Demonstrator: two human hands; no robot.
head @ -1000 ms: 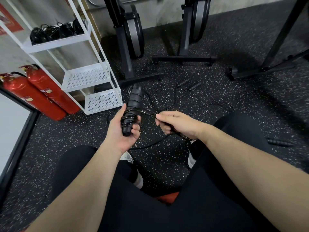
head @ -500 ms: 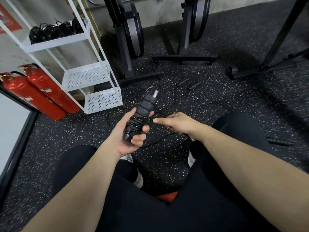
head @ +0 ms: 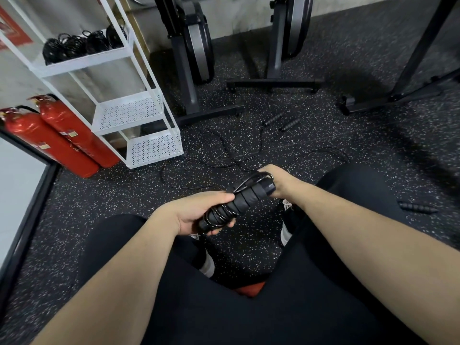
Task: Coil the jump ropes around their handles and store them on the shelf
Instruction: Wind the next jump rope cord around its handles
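Observation:
My left hand (head: 199,210) grips the lower end of a pair of black jump rope handles (head: 245,200), which lie tilted up to the right with several turns of thin black rope wound on them. Behind the handles' top end, my right hand (head: 281,181) holds the rope (head: 251,180), looped over that end. The loose rest of the rope (head: 199,165) trails over the speckled floor. The white shelf (head: 104,58) at upper left carries several coiled black ropes (head: 82,44) on its top tier. Two more handles (head: 281,122) lie on the floor further off.
Two red fire extinguishers (head: 62,140) lean beside the shelf. Black exercise machine bases (head: 199,113) stand along the wall behind. Another black handle (head: 415,207) lies on the floor at right. A dark-framed panel (head: 22,195) borders the left. My knees fill the foreground.
The handles have tipped from upright to slanting far right and dropped lower. My right hand moved from beside the handles to behind their top end, carrying the rope round.

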